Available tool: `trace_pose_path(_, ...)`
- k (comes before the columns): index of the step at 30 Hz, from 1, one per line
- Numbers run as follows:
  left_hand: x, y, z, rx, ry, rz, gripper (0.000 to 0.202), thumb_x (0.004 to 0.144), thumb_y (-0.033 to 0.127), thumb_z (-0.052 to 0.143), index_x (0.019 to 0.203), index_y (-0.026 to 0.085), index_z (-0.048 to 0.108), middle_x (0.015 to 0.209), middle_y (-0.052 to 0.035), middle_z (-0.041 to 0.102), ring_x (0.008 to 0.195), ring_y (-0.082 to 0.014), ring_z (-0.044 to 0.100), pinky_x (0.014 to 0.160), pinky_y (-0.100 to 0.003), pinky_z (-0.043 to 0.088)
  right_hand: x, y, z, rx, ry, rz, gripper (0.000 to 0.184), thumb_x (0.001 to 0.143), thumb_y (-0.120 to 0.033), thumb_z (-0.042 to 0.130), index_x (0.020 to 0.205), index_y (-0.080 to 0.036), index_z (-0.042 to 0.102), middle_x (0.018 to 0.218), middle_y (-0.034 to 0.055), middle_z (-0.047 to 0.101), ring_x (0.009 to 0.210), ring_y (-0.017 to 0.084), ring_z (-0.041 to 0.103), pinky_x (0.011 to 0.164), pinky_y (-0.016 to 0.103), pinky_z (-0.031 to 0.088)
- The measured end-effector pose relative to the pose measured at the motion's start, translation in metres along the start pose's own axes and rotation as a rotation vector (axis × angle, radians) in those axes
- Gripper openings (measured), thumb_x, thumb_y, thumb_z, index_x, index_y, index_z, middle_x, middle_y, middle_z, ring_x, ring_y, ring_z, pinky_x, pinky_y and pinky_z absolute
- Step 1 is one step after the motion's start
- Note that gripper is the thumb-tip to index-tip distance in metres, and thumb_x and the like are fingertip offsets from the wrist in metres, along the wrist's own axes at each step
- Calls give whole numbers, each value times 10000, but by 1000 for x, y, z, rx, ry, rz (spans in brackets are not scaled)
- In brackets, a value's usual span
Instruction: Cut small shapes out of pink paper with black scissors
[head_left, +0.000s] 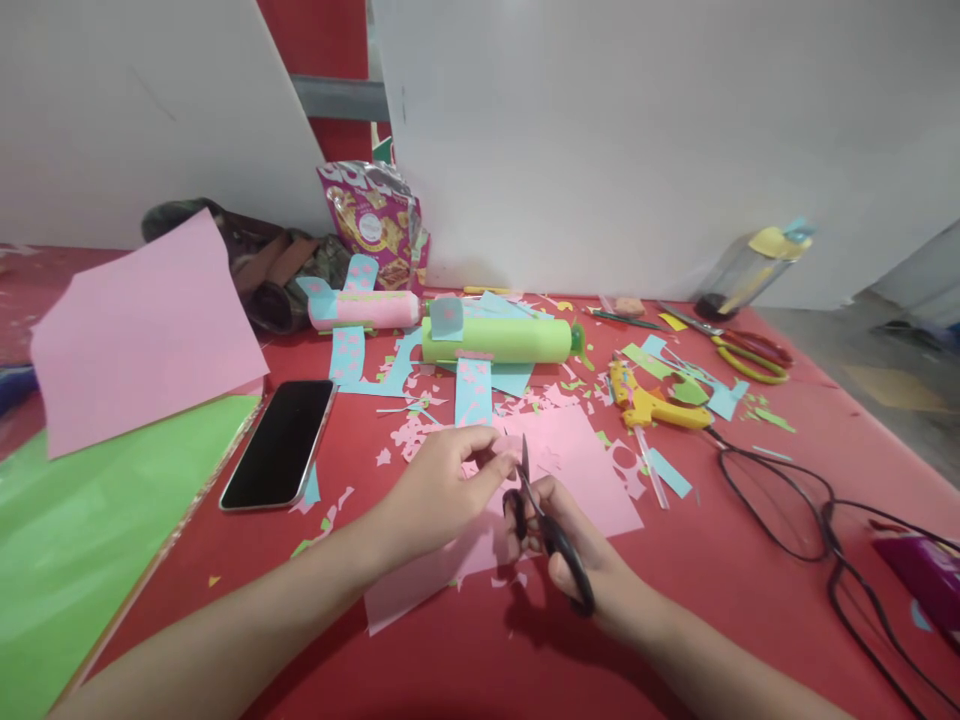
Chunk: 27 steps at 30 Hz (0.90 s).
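Observation:
Between its thumb and fingers my left hand (451, 477) pinches a small piece of pink paper (511, 446). My right hand (574, 545) is wrapped round the black handles of a pair of scissors (559, 540). Their blades are parted and point away from me, right at the small pink piece. Beneath both hands lies a larger sheet of pink paper (592, 470) on the red table (330, 650). Just beyond, a green paper-covered tube (517, 341) with blue paper fins lies on its side. A pink tube (379, 309) with similar blue fins is behind it to the left.
Left are a phone (281, 445), a pink sheet (146, 335) and a green sheet (112, 520). To the right are a yellow glue gun (652, 402) with a black cord (825, 500), red-and-yellow-handled pliers (750, 355) and a bottle (750, 268). A snack bag (379, 225) stands behind. Paper scraps are scattered about.

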<state>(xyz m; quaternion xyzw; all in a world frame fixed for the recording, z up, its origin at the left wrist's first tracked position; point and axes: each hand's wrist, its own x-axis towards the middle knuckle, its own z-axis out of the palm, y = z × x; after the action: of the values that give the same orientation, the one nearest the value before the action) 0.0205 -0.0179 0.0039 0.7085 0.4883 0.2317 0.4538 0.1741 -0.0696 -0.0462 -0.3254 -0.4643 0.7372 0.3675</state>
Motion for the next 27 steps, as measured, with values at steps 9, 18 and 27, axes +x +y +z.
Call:
trace_pose_path(9,0,-2,1,-23,19,25,211,778,211,395,584,157,457,568,24,458,565,-107,443,536,-219,349,1,-3,3,-18,20,-3,449,629,-608,559,791,-252,337,665,-33,422,482,88,291,454,237,277)
trace_pose_path(18,0,-2,0,-56,-5,22,228,785,242,402,576,163,447,524,32,459,513,-100,455,481,-200,354,2,-2,3,25,28,-46,389,666,-547,572,777,-232,372,710,-26,419,579,111,400,557,272,344)
trace_pose_path(27,3,-3,-6,-82,-65,-8,241,782,255,423,559,163,442,491,52,423,468,-85,432,468,-195,343,3,-4,3,44,20,-40,391,650,-536,596,728,-222,376,658,-42,428,525,90,400,528,252,329)
